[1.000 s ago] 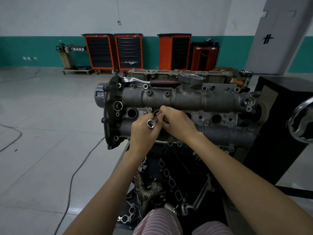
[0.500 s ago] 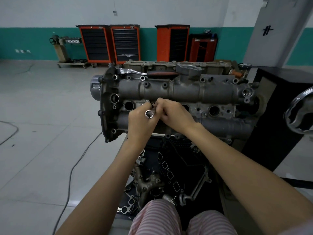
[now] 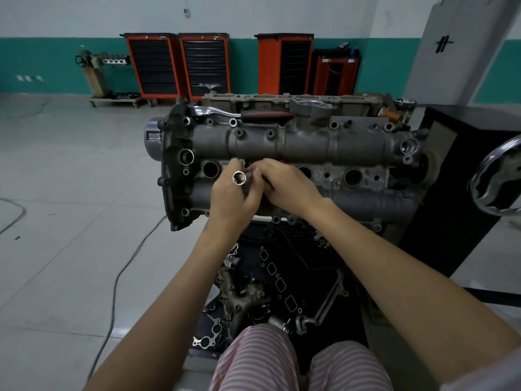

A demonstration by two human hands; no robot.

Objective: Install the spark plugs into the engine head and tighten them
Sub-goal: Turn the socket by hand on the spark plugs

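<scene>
— So, on the head view, where am I with this?

— My left hand (image 3: 235, 197) is clenched around the socket (image 3: 239, 177), its open end facing the camera. My right hand (image 3: 284, 187) is curled just beside it, fingertips touching at the socket's far end; what it pinches is hidden, so I cannot tell if a spark plug is there. Both hover over the second plug well of the engine head (image 3: 296, 148). The wells (image 3: 211, 169) to either side look empty.

— How do I do this step well?

— I judge I should keep the socket in line with the well, lower it straight, and start the thread by fingers before reaching for the ratchet (image 3: 242, 113) lying on top of the head.

— Anything changed since half a second ago?

— Hardly. Hands and socket keep the same grip over the same well; only my head has shifted, so the engine sits slightly differently in frame.
</scene>
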